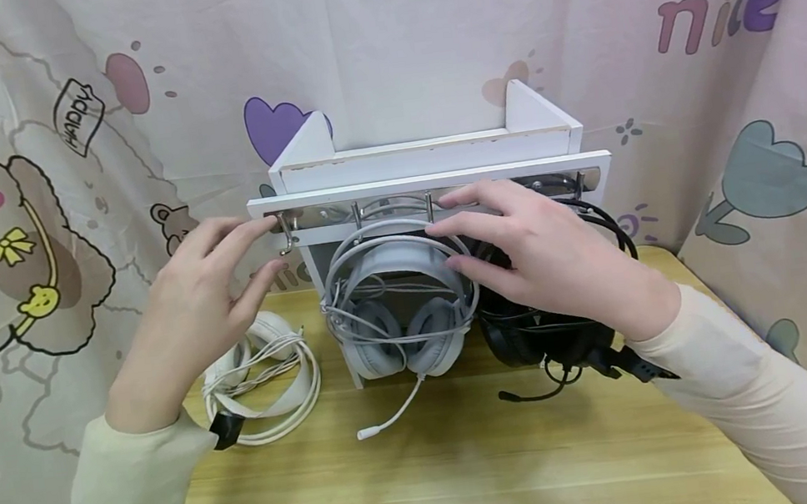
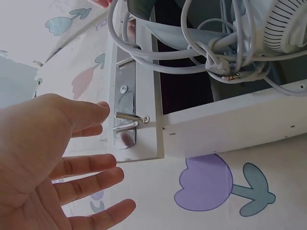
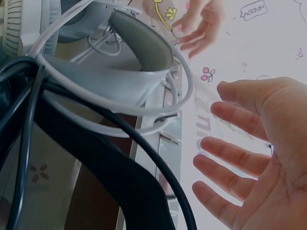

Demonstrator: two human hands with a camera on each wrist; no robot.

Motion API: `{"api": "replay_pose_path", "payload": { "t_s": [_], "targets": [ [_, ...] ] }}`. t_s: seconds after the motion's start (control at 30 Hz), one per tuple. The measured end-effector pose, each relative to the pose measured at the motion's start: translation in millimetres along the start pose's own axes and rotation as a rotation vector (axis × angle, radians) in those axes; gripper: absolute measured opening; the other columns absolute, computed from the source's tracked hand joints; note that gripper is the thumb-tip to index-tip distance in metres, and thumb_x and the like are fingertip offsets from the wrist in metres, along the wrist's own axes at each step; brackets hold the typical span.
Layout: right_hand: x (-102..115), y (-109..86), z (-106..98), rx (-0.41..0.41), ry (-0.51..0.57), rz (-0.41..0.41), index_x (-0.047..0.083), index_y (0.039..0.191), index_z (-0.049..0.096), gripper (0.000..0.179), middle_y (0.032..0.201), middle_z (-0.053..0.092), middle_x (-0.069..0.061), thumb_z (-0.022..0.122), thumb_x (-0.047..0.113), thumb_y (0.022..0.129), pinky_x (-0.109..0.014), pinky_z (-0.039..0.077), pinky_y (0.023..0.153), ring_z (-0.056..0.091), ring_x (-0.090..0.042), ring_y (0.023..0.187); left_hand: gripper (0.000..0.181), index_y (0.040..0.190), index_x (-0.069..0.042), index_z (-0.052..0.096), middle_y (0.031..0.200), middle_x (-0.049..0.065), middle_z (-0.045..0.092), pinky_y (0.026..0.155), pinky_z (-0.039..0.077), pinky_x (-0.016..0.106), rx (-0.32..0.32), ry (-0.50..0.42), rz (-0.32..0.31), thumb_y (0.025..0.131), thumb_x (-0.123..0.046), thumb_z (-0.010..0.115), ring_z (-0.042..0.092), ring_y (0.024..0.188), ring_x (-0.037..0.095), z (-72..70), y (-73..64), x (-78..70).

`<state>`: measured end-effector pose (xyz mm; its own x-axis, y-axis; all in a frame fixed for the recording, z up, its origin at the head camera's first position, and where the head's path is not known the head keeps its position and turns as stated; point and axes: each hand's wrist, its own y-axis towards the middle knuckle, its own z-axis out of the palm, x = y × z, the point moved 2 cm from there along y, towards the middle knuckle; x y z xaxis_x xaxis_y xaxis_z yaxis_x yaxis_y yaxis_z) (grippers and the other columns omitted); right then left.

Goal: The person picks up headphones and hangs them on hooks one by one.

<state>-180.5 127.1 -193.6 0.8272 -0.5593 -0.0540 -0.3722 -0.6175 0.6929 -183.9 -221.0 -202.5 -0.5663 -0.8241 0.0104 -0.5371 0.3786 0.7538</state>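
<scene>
A white wooden stand carries a metal hook rail. From its middle hooks hangs a grey-white headset with a coiled cable and a white boom microphone. To its right, a black headset hangs partly behind my right forearm. My left hand is beside the leftmost hook, its fingers relaxed; the left wrist view shows that hook bare, just past the thumb. My right hand hovers in front of the grey-white headset's upper right, fingers apart and palm holding nothing in the right wrist view.
White headphones with a looped cable lie on the wooden table, below my left hand. The stand has an open top tray. A printed curtain hangs close behind and along both sides.
</scene>
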Motion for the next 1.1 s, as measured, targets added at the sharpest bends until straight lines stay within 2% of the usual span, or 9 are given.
{"api": "replay_pose_path", "payload": {
  "t_s": [0.23,0.47,0.63,0.8,0.93,1.1],
  "targets": [
    [-6.5,-4.3,-10.4,-0.015,0.003,0.015,0.016,0.128,0.078,0.034,0.138,0.069,-0.012,0.084,0.015,0.094,-0.046,0.058,0.093,0.069,-0.03,0.117,0.049,0.143,-0.011,0.067,0.127,0.019,0.068,0.083,0.055,0.056,0.002,0.007,-0.017,0.096,-0.013,0.08,0.064,0.091,0.035,0.2,-6.1,8.0],
    [-13.3,-9.2,-21.4,-0.022,-0.026,0.031,0.015,0.128,0.077,0.035,0.137,0.069,-0.014,0.083,0.012,0.094,-0.046,0.058,0.088,0.068,-0.031,0.113,0.052,0.146,-0.012,0.065,0.13,0.021,0.067,0.082,0.056,0.062,0.026,0.018,-0.076,0.096,-0.014,0.08,0.066,0.097,0.039,1.5,-13.5,17.8],
    [-17.0,-11.9,-27.8,-0.043,-0.032,0.035,0.011,0.127,0.077,0.035,0.137,0.069,-0.016,0.084,0.011,0.093,-0.046,0.058,0.09,0.068,-0.033,0.116,0.05,0.144,-0.01,0.066,0.126,0.021,0.068,0.08,0.056,0.061,0.027,0.01,-0.087,0.096,-0.012,0.08,0.066,0.095,0.039,2.6,-17.8,24.9],
    [-21.6,-15.0,-34.1,-0.054,-0.036,0.046,0.012,0.128,0.077,0.036,0.138,0.068,-0.017,0.084,0.009,0.093,-0.045,0.057,0.091,0.07,-0.033,0.115,0.049,0.146,-0.011,0.065,0.129,0.021,0.067,0.081,0.055,0.061,0.047,0.001,-0.137,0.098,-0.012,0.078,0.067,0.097,0.041,2.6,-23.7,32.9],
    [-26.1,-16.8,-39.1,-0.069,-0.049,0.056,0.012,0.128,0.077,0.036,0.137,0.068,-0.016,0.084,0.008,0.093,-0.042,0.055,0.092,0.07,-0.033,0.116,0.049,0.145,-0.01,0.065,0.129,0.022,0.067,0.084,0.054,0.063,0.049,-0.004,-0.159,0.098,-0.013,0.078,0.068,0.101,0.043,4.4,-28.5,39.8],
    [-31.0,-17.6,-45.8,-0.08,-0.064,0.082,0.011,0.126,0.078,0.036,0.131,0.071,-0.013,0.084,0.006,0.092,-0.034,0.05,0.087,0.068,-0.029,0.111,0.049,0.145,-0.008,0.065,0.128,0.024,0.068,0.085,0.053,0.065,0.064,-0.008,-0.187,0.098,-0.015,0.077,0.068,0.104,0.046,8.4,-34.9,48.9]
  ]
}}
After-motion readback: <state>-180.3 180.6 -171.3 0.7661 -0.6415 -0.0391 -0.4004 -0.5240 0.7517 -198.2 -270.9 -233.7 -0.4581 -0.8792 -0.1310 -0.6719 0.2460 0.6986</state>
